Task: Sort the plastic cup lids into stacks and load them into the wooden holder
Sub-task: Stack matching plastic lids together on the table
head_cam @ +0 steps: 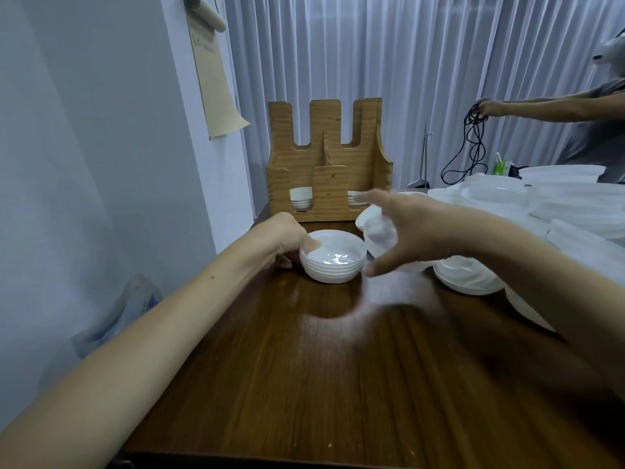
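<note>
A small stack of white dome lids (pixel 333 260) sits on the brown table, open side up. My left hand (pixel 287 236) grips its left rim, thumb over the edge. My right hand (pixel 411 230) hovers blurred just right of the stack, fingers spread, with a clear lid (pixel 380 236) against its palm; whether it holds the lid is unclear. The wooden holder (pixel 329 164) stands behind, with lids visible in its left slot (pixel 300 198) and right slot (pixel 353 198).
More lids lie to the right: a flat stack (pixel 468 277) near my right wrist and a large heap (pixel 558 198) at the table's far right. A person holding a black cable (pixel 475 143) stands at the back right. A wall runs along the left edge.
</note>
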